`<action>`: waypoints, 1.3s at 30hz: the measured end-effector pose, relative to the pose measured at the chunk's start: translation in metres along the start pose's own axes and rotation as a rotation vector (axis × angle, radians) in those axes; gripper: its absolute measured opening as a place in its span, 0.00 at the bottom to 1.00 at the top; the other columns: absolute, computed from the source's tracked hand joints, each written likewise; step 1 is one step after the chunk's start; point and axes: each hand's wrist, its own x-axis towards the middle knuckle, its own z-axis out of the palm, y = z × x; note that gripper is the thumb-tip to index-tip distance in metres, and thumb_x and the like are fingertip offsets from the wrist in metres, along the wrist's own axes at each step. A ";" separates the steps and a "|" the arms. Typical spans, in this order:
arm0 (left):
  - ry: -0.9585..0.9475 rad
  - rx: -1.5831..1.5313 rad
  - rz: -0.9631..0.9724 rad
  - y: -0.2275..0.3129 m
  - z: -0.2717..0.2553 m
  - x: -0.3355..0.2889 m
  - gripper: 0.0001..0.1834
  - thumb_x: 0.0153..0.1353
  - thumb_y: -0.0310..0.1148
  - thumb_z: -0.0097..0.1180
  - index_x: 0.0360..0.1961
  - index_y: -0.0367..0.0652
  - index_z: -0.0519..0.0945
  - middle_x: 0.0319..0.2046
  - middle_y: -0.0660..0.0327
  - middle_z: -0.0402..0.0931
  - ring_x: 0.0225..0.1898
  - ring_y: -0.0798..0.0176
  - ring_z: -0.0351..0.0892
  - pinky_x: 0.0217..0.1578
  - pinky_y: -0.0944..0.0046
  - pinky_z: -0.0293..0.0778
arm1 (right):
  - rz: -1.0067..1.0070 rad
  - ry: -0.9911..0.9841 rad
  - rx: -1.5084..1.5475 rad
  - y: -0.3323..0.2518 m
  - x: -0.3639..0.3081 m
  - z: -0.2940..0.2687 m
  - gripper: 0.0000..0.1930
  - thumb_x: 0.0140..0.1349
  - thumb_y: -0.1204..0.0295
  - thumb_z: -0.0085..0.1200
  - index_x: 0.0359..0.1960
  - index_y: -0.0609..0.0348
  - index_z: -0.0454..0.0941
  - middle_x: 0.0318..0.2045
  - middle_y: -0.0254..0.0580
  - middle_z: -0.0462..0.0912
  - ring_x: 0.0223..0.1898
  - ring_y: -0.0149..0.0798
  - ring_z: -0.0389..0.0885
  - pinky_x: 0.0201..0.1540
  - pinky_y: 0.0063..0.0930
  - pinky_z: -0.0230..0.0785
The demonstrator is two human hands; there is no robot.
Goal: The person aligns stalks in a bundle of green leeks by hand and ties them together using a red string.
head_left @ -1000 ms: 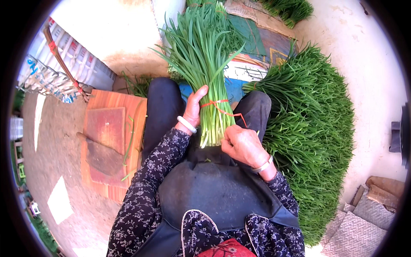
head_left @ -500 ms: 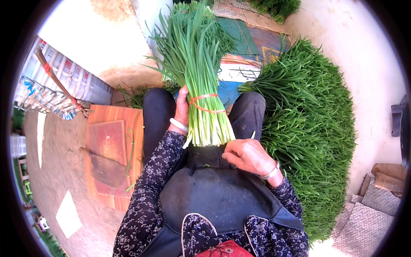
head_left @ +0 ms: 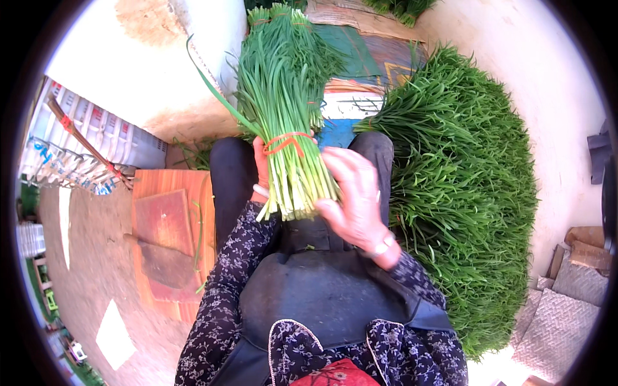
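Held over my lap is a bundle of garlic chives (head_left: 283, 109), its pale cut ends pointing toward me and its long green leaves pointing away. An orange band (head_left: 286, 141) circles the stems. My left hand (head_left: 261, 170) grips the bundle from its left side and underneath, most of the fingers hidden behind the stems. On the other side my right hand (head_left: 354, 199) has its fingers stretched and the thumb apart, right by the pale stem ends. Whether it touches them I cannot tell. One long leaf sticks out of the bundle to the upper left.
To my right lies a large heap of loose garlic chives (head_left: 463, 193). At my left a knife (head_left: 167, 264) rests on a red board (head_left: 164, 219) atop a wooden board (head_left: 145, 283). Banded bundles (head_left: 259, 16) lie at the far end. White crates (head_left: 129, 128) stand far left.
My right hand has risen from below the stem ends to the bundle's right side and opened. The bundle has tilted, with one leaf now sticking out left.
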 end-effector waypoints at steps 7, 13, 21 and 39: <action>0.145 0.094 0.194 -0.006 -0.012 0.013 0.39 0.66 0.60 0.41 0.63 0.37 0.69 0.52 0.49 0.78 0.50 0.53 0.79 0.54 0.52 0.76 | 0.295 0.286 0.663 0.037 0.008 0.017 0.31 0.73 0.50 0.38 0.62 0.68 0.67 0.57 0.47 0.75 0.61 0.41 0.71 0.68 0.36 0.56; 0.181 0.033 0.131 -0.004 -0.052 0.019 0.38 0.70 0.61 0.34 0.67 0.38 0.61 0.64 0.47 0.65 0.64 0.49 0.66 0.67 0.51 0.61 | 0.129 0.338 0.259 0.037 0.009 0.011 0.31 0.71 0.49 0.42 0.61 0.67 0.68 0.56 0.47 0.76 0.59 0.44 0.72 0.66 0.38 0.57; 0.353 0.333 0.217 -0.008 -0.065 0.020 0.20 0.73 0.45 0.38 0.49 0.40 0.74 0.44 0.57 0.78 0.48 0.61 0.78 0.52 0.60 0.75 | 0.379 0.414 0.788 0.045 0.023 0.016 0.13 0.73 0.71 0.44 0.52 0.64 0.75 0.43 0.40 0.82 0.46 0.31 0.78 0.53 0.27 0.70; 0.216 0.597 0.282 -0.022 -0.064 0.011 0.12 0.70 0.31 0.46 0.52 0.41 0.69 0.47 0.58 0.74 0.50 0.63 0.75 0.51 0.62 0.74 | 0.019 0.241 -0.018 0.039 0.020 0.003 0.16 0.51 0.83 0.60 0.41 0.52 0.79 0.36 0.37 0.78 0.36 0.39 0.78 0.40 0.29 0.70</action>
